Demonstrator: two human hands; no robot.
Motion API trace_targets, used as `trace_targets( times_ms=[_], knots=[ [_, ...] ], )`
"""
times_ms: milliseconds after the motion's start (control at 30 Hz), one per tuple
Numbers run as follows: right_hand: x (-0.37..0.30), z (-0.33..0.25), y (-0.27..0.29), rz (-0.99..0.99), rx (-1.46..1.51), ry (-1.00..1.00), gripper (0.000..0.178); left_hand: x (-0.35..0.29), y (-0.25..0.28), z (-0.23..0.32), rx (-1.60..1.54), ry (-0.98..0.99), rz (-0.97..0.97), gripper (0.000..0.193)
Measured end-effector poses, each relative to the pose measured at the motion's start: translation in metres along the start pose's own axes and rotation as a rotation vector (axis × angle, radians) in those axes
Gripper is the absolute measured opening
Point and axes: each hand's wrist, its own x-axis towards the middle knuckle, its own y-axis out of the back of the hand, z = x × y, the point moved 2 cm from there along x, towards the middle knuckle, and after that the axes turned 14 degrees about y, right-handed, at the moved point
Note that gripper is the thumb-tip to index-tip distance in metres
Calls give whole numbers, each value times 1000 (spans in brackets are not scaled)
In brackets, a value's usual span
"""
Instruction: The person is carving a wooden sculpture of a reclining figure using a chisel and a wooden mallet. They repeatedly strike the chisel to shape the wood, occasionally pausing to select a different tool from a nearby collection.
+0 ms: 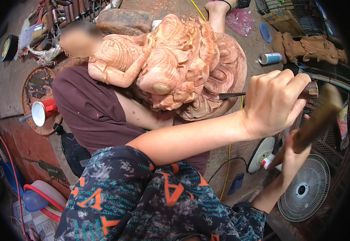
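Note:
A reddish carved wooden figure [159,64] lies on its side in front of me against my crossed legs, its round lotus-like base [229,64] to the right. My left hand [273,100] reaches across to the right and is closed around the handle of a chisel [233,95]. The dark blade points left, its tip at the carved petals by the base. Just beyond that fist, my right hand [293,158] grips a wooden mallet [317,118]. The mallet head is blurred and close to the chisel's handle end [311,90].
Many chisels [72,10] lie at the far left near a brush [34,34]. A wooden block [124,21] sits behind the figure. On the right are a can [270,58], another carved piece [313,48] and a fan [303,188]. A yellow cord [227,172] crosses the floor.

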Motion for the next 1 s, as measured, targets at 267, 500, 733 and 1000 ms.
trace_targets(
  times_ms=[267,500,733,1000],
  knots=[
    [-2,-6,4,97,120,-2,63,-9,2,0,-43,-57,-11,31],
    [-20,-1,2,37,-75,-16,55,-12,5,2,-51,-63,-35,23],
    [-33,-3,-5,14,-118,-84,54,-15,10,-12,32,-51,-43,29],
    [-59,9,-12,-35,-2,-92,54,-28,15,-4,27,-148,-155,29]
  ],
)
